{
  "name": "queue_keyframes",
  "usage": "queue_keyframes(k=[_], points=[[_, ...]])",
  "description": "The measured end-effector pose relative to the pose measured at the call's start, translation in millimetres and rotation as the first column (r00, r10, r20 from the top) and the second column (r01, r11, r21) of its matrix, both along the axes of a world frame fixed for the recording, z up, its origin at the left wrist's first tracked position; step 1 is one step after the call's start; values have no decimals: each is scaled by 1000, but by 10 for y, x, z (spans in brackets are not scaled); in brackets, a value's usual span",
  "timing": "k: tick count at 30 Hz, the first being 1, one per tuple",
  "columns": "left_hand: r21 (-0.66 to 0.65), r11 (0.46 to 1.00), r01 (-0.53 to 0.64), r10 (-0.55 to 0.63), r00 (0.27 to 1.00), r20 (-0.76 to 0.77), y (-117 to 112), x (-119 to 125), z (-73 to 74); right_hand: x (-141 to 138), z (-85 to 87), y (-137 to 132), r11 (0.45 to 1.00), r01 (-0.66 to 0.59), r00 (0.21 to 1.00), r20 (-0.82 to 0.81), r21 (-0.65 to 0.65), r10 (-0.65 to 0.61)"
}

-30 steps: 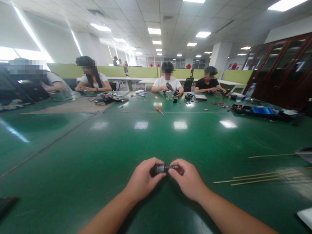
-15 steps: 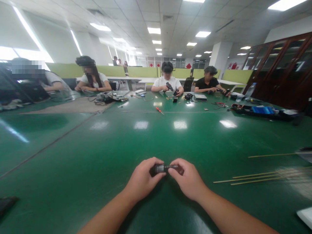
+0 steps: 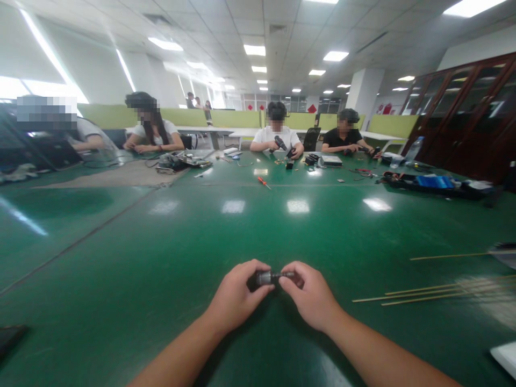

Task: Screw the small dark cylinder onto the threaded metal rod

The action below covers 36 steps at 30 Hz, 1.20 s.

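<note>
We see a wide green table under a white ceiling with light panels. At two o'clock stand dark wooden cabinets; at twelve, green partitions; at one, a white column.

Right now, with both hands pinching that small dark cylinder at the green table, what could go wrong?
1. The small dark cylinder is gripped only at its ends by the fingertips of the left hand and right hand. It could slip, and being round it would likely roll across the smooth green table.
2. The thin wooden sticks lie loose to the right of the right forearm. A sideways sweep of that arm could scatter them.
</note>
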<state>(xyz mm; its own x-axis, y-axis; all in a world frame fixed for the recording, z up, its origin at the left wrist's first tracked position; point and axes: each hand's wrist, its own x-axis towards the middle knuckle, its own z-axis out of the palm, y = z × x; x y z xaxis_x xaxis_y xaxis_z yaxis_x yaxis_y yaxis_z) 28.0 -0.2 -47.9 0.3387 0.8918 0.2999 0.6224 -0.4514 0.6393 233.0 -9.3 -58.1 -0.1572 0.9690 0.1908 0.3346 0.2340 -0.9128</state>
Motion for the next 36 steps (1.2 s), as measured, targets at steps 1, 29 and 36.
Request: queue_keyframes(k=[1,29,36], points=[[2,1000,1,-1,1000,1,0,0,-4,0,2,0,1000,-1,1000,-4,-3,1],[54,998,-15,13,999,41,9,-2,8,8,6,20,996,-16,993,-122,-85,5],[48,999,-14,12,999,47,-2,10,38,9,-19,25,997,-6,991,-134,-79,-5]])
